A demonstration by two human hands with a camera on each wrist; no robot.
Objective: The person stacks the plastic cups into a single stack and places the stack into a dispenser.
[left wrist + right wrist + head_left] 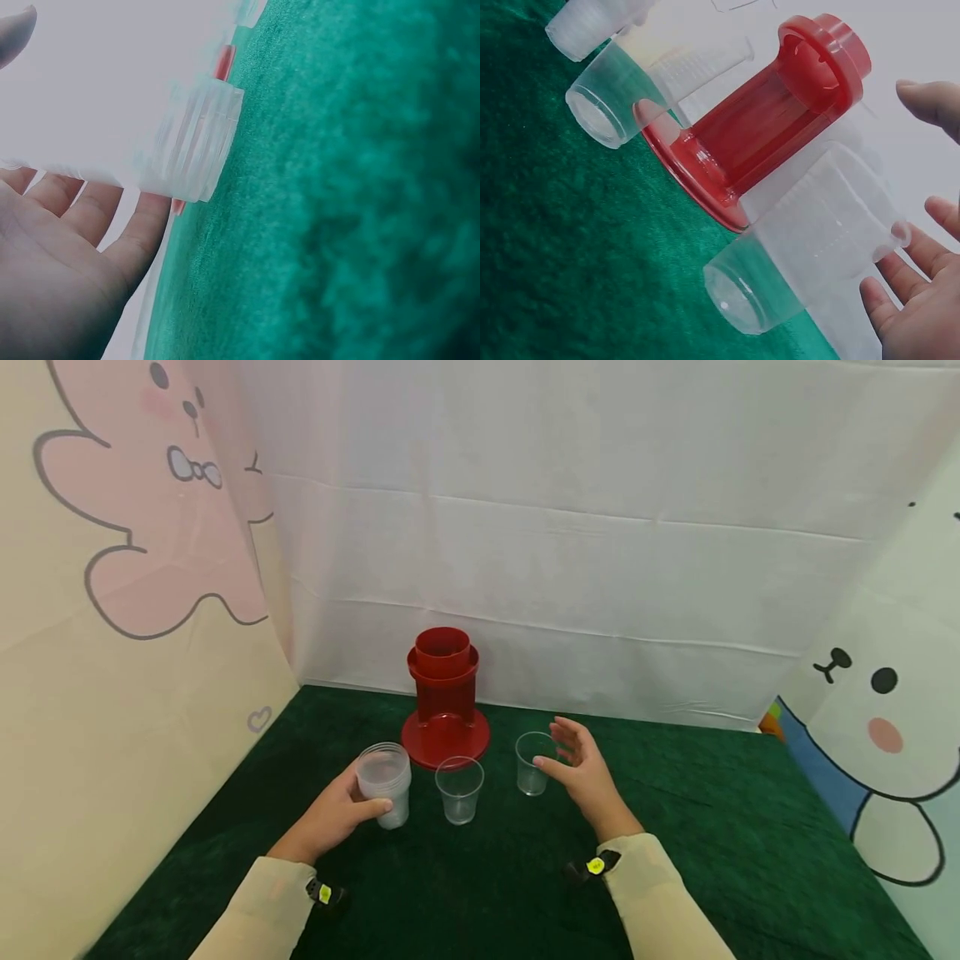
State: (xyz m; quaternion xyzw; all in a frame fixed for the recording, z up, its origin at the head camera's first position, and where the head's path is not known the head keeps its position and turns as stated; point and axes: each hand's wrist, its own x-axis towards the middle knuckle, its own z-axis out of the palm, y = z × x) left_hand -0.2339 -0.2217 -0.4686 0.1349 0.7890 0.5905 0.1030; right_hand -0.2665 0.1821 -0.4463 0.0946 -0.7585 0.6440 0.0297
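My left hand grips a stack of clear plastic cups, thumb on the near side and fingers round the back. In the left wrist view the stack's ridged bottom is close over the green cloth. To its right a single clear cup stands upright. Another clear cup stands further right, beside my right hand. The right wrist view shows that hand's fingers spread at the rim of this cup, the thumb apart from it.
Behind the cups stands a red plastic holder with a round base and an open-fronted column. Green cloth covers the table. A white curtain hangs along the back edge, and printed cloth with cartoon animals hangs at both sides.
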